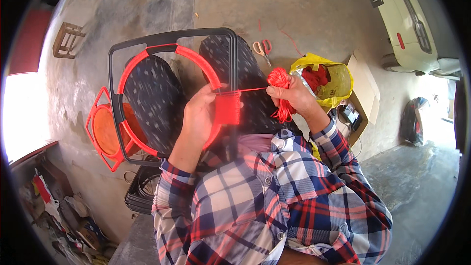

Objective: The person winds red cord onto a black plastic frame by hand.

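Note:
Across my lap lies a black frame (171,34), roughly square, with a round ring (195,60) inside it. Red cord covers several stretches of the ring. At the right side, a tight red woven band (227,109) joins the ring to the frame's bar. My left hand (197,110) is closed on the ring beside this band, thumb and fingertips at its upper edge. To the right, my right hand (298,96) grips a loose bundle of red cord (279,77). One strand of red cord (252,89) runs taut from that bundle to the band.
Scissors (264,50) lie on the concrete floor ahead. A yellow bag (309,60) with red cord stands right, by an open cardboard box (364,100). An orange-red frame (94,113) leans at the left, near stacked black frames (142,194). A wooden stool (68,40) and car (412,34) stand farther off.

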Demonstrator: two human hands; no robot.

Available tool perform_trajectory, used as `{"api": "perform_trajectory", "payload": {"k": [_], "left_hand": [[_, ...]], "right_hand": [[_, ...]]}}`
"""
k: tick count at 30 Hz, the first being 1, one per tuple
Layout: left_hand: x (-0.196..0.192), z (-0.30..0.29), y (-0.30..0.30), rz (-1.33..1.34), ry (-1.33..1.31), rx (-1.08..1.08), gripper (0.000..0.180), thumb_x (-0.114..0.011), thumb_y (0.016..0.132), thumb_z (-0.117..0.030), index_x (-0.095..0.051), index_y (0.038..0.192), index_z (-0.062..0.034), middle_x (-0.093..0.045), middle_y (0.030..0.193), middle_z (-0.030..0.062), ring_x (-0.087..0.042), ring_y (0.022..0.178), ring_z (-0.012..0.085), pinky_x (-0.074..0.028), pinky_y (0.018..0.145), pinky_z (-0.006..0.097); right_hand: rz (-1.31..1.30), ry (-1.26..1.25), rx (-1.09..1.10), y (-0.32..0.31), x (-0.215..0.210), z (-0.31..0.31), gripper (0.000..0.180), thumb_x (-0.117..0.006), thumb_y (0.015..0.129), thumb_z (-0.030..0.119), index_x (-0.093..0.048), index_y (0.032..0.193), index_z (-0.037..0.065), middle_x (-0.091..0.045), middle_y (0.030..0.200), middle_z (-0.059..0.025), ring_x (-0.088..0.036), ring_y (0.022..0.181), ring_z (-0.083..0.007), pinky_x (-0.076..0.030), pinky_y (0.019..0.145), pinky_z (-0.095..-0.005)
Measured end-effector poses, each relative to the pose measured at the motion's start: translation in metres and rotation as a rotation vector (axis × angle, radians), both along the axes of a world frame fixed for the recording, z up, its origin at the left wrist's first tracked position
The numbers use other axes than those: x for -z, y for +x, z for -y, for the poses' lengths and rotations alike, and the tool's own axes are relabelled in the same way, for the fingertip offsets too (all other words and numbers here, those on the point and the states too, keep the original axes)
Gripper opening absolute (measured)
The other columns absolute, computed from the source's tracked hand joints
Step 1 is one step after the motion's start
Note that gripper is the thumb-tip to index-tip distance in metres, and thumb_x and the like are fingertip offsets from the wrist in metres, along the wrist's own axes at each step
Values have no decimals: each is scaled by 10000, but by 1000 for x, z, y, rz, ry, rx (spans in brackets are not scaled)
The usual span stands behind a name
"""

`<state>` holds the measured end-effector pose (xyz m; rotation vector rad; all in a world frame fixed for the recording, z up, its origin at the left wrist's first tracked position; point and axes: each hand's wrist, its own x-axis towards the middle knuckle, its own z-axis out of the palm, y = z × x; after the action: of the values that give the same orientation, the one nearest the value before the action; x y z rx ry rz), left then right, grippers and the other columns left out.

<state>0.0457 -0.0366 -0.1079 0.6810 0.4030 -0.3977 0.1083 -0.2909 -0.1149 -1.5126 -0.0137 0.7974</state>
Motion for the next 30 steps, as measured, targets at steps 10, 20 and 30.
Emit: {"api": "perform_trajectory", "payload": {"k": [10,20,30], "left_hand": [[-4,3,1,-19,-52,-7,418,-446,740,-116,-522,1125,28,-653,1014,203,-667,890,403,-549,832,491],[21,-6,0,4,-27,11,414,-473,778,-163,-526,1140,29,-649,1024,193,-661,915,362,-535,856,465],[17,5,-8,333,479,-328,449,-440,823,-89,-489,1258,12,-565,1137,94,-544,1033,181,-414,946,319]], "right_hand": [[-61,68,204,-35,7,3,136,-730,836,147,-628,786,73,-583,611,7,-540,529,-78,-422,510,-236],[575,-471,-10,27,6,-4,504,-739,783,221,-490,1166,7,-620,945,-127,-615,911,-229,-480,804,-351],[1685,-401,-330,32,-41,-99,399,-763,701,265,-577,1020,116,-623,1089,-69,-612,991,-274,-486,768,-396]]}}
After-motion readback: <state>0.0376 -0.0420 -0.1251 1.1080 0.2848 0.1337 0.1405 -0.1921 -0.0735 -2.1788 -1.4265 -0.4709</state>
